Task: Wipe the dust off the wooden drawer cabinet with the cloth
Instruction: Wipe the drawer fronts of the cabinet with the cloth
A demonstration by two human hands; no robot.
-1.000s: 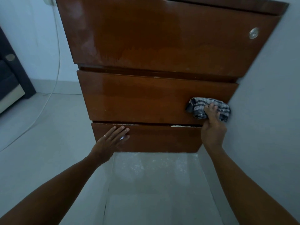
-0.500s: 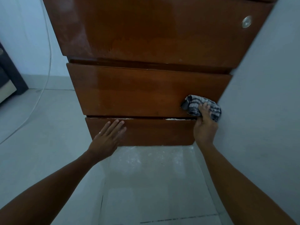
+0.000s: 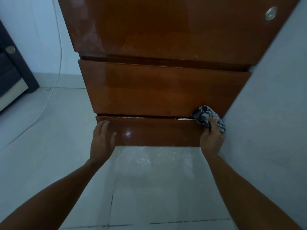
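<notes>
At bottom-right corner of the cabinet, your right hand grips the cloth, fingers curled over its lower part. Cloth is bunched, dark w/ pale stripes, pressed at the seam between middle drawer & bottom drawer, right at the cabinet's right edge, touching the wall or just beside it; can't tell which. A thin pale strip shows in that seam just left of the cloth.

At the cabinet's lower-left corner, your left hand lies flat on the bottom drawer front, fingers straight & together, thumb out to the right, holding nothing. Fingertips reach up near the drawer's top edge. A small glare spot sits on the wood just right of the thumb.

Above the middle drawer, the cabinet's big top panel is glossy brown w/ hazy pale smears toward its left side. A round metal lock sits near its upper-right corner.

Below the cabinet, the floor is pale tile w/ whitish specks close to the base & dark grout lines nearer you. Left of the cabinet, a thin white cable hangs down the back wall and trails across the floor. Farther left, a dark piece of furniture stands at the frame edge.
</notes>
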